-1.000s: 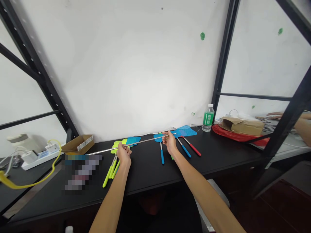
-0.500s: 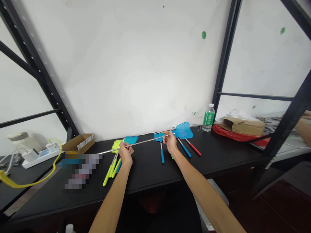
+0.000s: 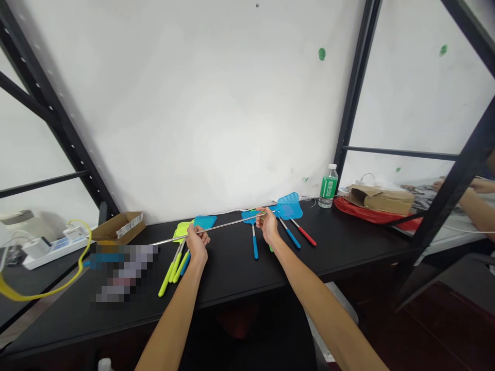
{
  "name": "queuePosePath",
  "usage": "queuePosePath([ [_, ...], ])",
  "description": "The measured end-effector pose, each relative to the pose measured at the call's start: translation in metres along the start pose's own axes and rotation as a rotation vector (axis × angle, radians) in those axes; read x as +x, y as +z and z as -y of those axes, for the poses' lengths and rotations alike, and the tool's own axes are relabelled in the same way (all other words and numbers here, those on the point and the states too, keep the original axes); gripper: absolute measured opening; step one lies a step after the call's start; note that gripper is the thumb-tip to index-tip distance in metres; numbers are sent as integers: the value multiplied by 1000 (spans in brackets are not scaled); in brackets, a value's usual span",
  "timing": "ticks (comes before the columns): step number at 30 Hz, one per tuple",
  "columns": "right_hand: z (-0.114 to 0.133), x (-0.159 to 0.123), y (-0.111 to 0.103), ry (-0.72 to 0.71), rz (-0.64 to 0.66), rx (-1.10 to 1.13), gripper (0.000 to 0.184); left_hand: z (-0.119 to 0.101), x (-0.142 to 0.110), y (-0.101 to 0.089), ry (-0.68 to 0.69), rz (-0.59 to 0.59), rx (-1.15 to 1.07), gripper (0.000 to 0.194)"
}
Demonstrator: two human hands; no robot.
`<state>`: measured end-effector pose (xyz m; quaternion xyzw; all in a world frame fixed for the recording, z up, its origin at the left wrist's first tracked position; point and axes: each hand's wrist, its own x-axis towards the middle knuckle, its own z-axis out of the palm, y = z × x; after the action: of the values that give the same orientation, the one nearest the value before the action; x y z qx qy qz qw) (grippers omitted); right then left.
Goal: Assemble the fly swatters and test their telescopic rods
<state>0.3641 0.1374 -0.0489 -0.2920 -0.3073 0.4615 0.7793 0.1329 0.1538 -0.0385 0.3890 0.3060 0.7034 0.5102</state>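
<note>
Both my hands hold one extended fly swatter above the black table (image 3: 240, 268). My left hand (image 3: 197, 243) is closed round its long silver rod (image 3: 224, 224) near the middle. My right hand (image 3: 268, 226) pinches the rod close to its blue mesh head (image 3: 289, 206), which is lifted off the table. The rod's far end reaches left towards a blurred patch. Under my left hand lie several swatters with yellow-green handles (image 3: 170, 270) and a blue head (image 3: 204, 222). Near my right hand lie swatters with a blue handle (image 3: 255, 246) and a red handle (image 3: 306, 235).
A water bottle (image 3: 328, 186) stands by a black rack post (image 3: 350, 98). A cardboard box (image 3: 381, 198) on red plastic lies to the right, where another person's arm (image 3: 474, 203) shows. An open carton (image 3: 118, 228), power strip (image 3: 46, 250) and yellow cable (image 3: 42, 288) are at left.
The blue head has risen off the table and tilted up. Both hands keep their grip on the rod and have shifted slightly left in view.
</note>
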Motion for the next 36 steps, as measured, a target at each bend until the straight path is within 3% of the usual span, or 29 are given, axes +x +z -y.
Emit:
queuePosePath([
  [10, -2, 1, -2, 18, -3, 20, 35, 5, 2, 0, -3, 94, 45, 48],
  [20, 1, -2, 2, 34, -9, 40, 43, 7, 2, -1, 31, 39, 7, 46],
  [25, 6, -3, 1, 36, -87, 162, 44, 6, 4, -1, 56, -37, -36, 44],
  [36, 7, 0, -4, -28, -36, 235, 45, 7, 2, 0, 30, -12, -30, 50],
])
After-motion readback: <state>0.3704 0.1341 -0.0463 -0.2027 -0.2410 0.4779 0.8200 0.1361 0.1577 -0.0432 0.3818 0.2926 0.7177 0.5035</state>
